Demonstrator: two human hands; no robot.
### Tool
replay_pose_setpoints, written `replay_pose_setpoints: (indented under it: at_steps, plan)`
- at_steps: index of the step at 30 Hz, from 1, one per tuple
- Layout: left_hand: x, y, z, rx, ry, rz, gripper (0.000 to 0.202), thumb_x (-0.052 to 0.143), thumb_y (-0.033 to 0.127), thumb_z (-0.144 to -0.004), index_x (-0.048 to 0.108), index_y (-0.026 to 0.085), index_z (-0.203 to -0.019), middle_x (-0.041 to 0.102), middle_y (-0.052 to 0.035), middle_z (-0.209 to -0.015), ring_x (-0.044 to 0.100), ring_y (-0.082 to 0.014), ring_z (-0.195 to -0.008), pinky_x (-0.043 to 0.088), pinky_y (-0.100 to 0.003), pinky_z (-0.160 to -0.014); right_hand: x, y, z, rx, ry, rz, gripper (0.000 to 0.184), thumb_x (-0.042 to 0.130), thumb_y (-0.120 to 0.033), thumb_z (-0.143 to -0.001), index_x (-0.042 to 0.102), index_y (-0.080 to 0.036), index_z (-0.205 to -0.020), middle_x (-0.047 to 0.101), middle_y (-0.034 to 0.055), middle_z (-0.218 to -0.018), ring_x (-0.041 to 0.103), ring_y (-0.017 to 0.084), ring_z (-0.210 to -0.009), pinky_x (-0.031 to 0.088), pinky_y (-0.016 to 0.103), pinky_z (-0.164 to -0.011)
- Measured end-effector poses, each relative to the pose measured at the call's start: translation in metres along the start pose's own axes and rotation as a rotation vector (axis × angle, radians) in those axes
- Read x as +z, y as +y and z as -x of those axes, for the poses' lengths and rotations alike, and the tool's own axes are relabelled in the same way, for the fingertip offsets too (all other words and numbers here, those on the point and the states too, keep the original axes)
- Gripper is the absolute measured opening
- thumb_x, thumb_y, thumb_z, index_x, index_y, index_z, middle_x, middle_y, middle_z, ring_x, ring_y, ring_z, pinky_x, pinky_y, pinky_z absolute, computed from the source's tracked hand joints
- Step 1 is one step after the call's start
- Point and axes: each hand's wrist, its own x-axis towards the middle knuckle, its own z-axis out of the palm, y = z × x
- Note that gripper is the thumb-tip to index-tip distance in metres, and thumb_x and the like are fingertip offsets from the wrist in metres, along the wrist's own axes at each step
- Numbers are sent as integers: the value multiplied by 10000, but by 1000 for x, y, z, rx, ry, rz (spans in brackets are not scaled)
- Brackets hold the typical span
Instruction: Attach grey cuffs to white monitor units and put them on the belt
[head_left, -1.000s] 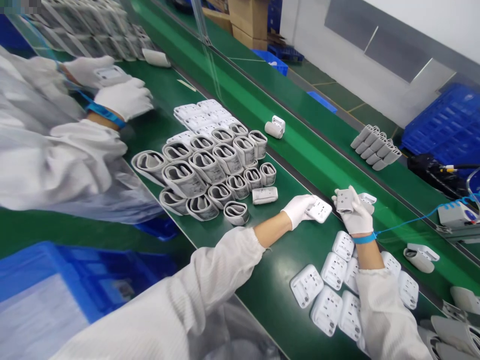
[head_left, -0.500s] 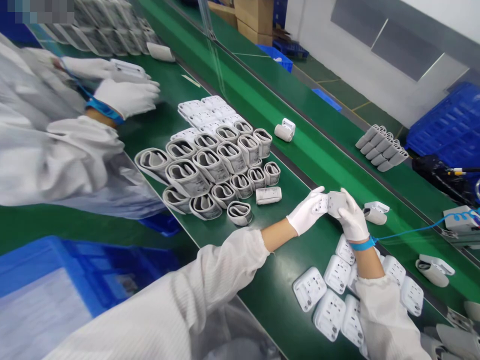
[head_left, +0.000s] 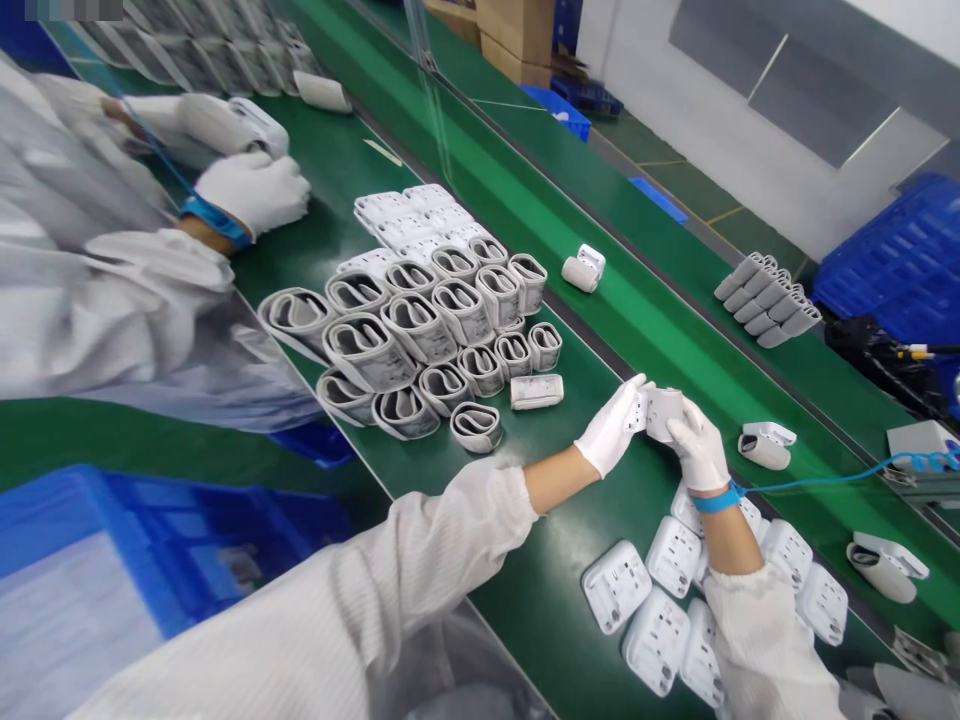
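Note:
My left hand, in a white glove, grips a small white plastic device by its left side. My right hand, gloved and with a blue wrist strap, pinches a grey rolled cuff right beside that device. Whether device and cuff are joined, I cannot tell. Several white devices lie on the green table below my right forearm. To the left of my hands stand several rolled grey cuffs, and one cuff lies on its side. More white devices are laid out behind the cuffs.
A green conveyor belt carries cuff-and-device pairs past the table. A co-worker's gloved hands handle a device at upper left. Blue crates stand at lower left and right. A blue cord trails from my strap.
The device and cuff in my hands have shifted slightly left, and the cuff has turned a little. Pairs on the belt have moved right and down. The co-worker's hands have changed position.

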Motion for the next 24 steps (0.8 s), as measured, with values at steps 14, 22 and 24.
replay_pose_setpoints:
  at_steps: [14,22,24]
  plan:
    - [0,3,3,29,62,-60,733,794,747,-844,742,190,-1317,643,-180,-1537,520,-386,-1514,375,-521,-1270,4,-2,0,46,-63,105,680,960,-502,-739,742,-195,-1305,746,116,-1382,673,390,-1316,538,558,-1162]
    - [2,5,12,109,32,-234,653,700,718,-935,702,201,-1333,747,-128,-1314,676,-294,-1270,496,-417,-1125,17,-14,4,-1,-69,239,589,933,-438,-721,746,-203,-1228,783,105,-1298,731,336,-1194,584,514,-1091]
    - [2,3,15,146,31,-244,634,702,716,-936,693,200,-1303,747,-123,-1298,678,-283,-1259,506,-400,-1113,19,-15,5,17,-51,242,575,943,-419,-684,743,-198,-1176,800,106,-1242,745,333,-1151,599,510,-1060]
